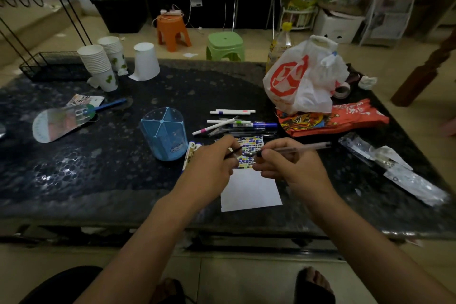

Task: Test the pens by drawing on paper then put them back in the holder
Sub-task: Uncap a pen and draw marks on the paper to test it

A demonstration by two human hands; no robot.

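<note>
Clear plastic is catching the dim light as I am holding a pen in my right hand, its barrel lying nearly level and pointing right, away from me, with the dark tip end facing my left hand. My right fingers are curling round the barrel near that tip. My left fingers are pinching something thin and dark, probably the cap, just beside the tip; whether the two are touching I cannot tell. Both hands are hovering over the paper, whose far end is filling with coloured marks while the near part is sitting blank.

Across the dark counter, the blue holder is standing upright to the left of my left hand, the nearer hand to it, so I am judging that the pen's long axis will need swinging from level to upright before it goes in. More pens are lying in a loose pile just beyond the paper, and two markers are resting between the holder and my left hand.
</note>
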